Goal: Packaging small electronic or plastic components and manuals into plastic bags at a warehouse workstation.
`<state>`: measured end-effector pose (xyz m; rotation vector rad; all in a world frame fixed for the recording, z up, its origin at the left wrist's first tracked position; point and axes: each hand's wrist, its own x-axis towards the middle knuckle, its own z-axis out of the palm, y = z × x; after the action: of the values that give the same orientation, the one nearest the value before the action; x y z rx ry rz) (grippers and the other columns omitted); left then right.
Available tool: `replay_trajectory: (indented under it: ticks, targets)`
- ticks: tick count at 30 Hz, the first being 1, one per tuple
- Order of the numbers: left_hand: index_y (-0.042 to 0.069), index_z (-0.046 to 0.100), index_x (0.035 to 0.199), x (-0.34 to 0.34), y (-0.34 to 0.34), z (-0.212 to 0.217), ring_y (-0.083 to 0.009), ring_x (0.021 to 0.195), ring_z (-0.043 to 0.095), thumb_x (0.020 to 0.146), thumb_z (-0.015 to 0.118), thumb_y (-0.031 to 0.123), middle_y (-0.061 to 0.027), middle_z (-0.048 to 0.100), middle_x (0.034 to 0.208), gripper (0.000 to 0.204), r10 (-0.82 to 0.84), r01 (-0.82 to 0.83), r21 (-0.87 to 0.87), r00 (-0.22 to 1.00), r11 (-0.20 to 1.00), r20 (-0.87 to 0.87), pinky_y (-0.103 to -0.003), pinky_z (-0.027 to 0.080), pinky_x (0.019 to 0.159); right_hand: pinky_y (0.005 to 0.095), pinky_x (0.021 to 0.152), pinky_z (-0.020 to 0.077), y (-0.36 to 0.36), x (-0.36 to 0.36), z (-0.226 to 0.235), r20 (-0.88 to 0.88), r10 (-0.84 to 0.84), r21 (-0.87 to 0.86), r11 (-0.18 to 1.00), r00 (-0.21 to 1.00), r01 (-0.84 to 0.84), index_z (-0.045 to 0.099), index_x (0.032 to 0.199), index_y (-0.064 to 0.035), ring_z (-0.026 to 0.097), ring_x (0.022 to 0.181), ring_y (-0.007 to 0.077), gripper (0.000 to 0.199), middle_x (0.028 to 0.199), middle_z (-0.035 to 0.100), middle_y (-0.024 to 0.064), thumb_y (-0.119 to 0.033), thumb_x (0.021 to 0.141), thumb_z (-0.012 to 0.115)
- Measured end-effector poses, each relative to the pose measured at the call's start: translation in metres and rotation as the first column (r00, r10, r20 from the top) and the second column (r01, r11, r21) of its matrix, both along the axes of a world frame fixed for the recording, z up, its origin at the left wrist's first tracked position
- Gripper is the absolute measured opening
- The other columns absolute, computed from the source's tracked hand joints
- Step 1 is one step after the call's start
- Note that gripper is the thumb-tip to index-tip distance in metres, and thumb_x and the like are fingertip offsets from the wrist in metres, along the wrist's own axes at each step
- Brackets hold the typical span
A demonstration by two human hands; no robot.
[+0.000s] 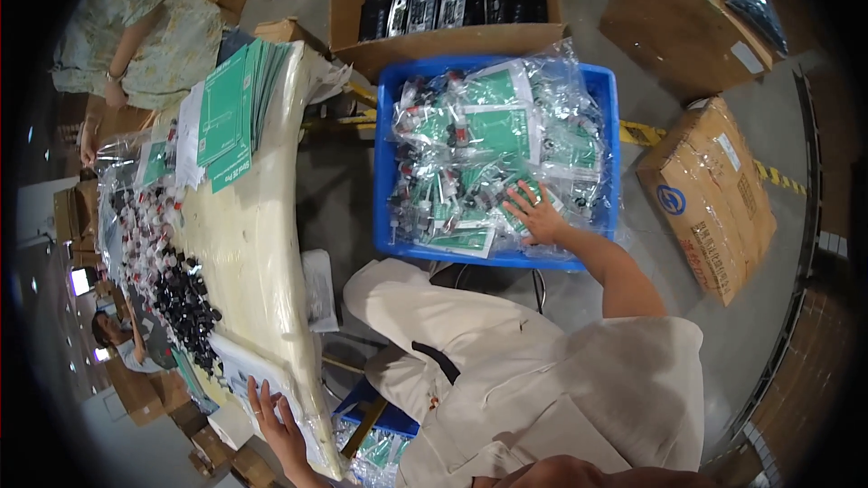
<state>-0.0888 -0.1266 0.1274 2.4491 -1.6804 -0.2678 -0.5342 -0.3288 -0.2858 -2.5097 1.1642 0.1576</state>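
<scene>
My right hand (535, 211) lies with spread fingers on clear plastic bags (493, 140) that hold green printed leaflets and small red, white and black parts. These bags fill a blue plastic bin (610, 163) in front of me. Off to the left, my left hand (276, 420) is raised with its fingers apart, holding nothing. It is nearest to a white sheet or tray (258, 370) at the close end of the plastic-covered table (249, 253). Whether it touches the table edge, I cannot tell.
On the table are black parts (185, 298), white and red parts (145, 226) and a stack of green leaflets (231, 108). Beyond the bin stands an open carton (443, 41) of black items. A taped carton (710, 199) sits right. Another person (136, 45) works at far left.
</scene>
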Motion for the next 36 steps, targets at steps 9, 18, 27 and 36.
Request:
replay_trajectory:
  ticks: [9,18,27,36]
  targets:
    - [0.001,0.045,0.122,-0.003,-0.005,0.002,-0.0249,0.088,0.055,0.088,0.048,0.004,-0.0143,0.036,0.137,0.034,-0.070,0.071,-0.009,0.997,0.997,0.042,-0.033,0.046,0.077,0.0587,0.098,0.0257,0.016,-0.051,0.069,-0.009,-0.727,-0.014,0.687,0.687,0.727,0.016,0.141,-0.0163,0.017,0.130,0.0445,0.105,0.146,0.008,0.0196,-0.042,0.059,0.077]
    - [-0.001,0.045,0.120,-0.013,0.009,0.002,-0.0257,0.088,0.055,0.085,0.053,0.006,-0.0142,0.036,0.137,0.037,0.013,-0.013,0.044,1.000,0.999,0.001,-0.034,0.047,0.075,0.0567,0.099,0.0233,0.059,-0.042,0.004,-0.184,-0.729,0.103,0.653,0.659,0.750,0.005,0.143,-0.0154,0.012,0.129,0.0468,0.124,0.144,-0.004,0.0260,-0.047,0.050,0.081]
    - [0.001,0.048,0.119,-0.022,0.011,-0.006,-0.0285,0.089,0.058,0.085,0.053,0.008,-0.0155,0.039,0.134,0.035,0.020,-0.016,0.105,0.999,0.994,-0.033,-0.035,0.048,0.075,0.0550,0.096,0.0287,0.037,-0.055,0.033,-0.448,-0.470,0.221,0.766,0.760,0.604,0.019,0.139,-0.0097,0.035,0.120,0.0470,0.112,0.138,0.022,0.0296,-0.047,0.052,0.078]
    - [0.001,0.048,0.120,-0.022,0.032,-0.020,-0.0281,0.087,0.058,0.087,0.052,0.010,-0.0156,0.040,0.133,0.034,0.090,-0.082,0.100,0.993,0.992,-0.074,-0.035,0.048,0.075,0.0410,0.068,0.0508,0.069,-0.073,-0.052,-0.440,-0.168,0.200,0.939,0.882,0.279,0.068,0.082,-0.0079,0.064,0.086,0.0291,0.016,0.089,0.066,0.0139,-0.016,0.072,0.059]
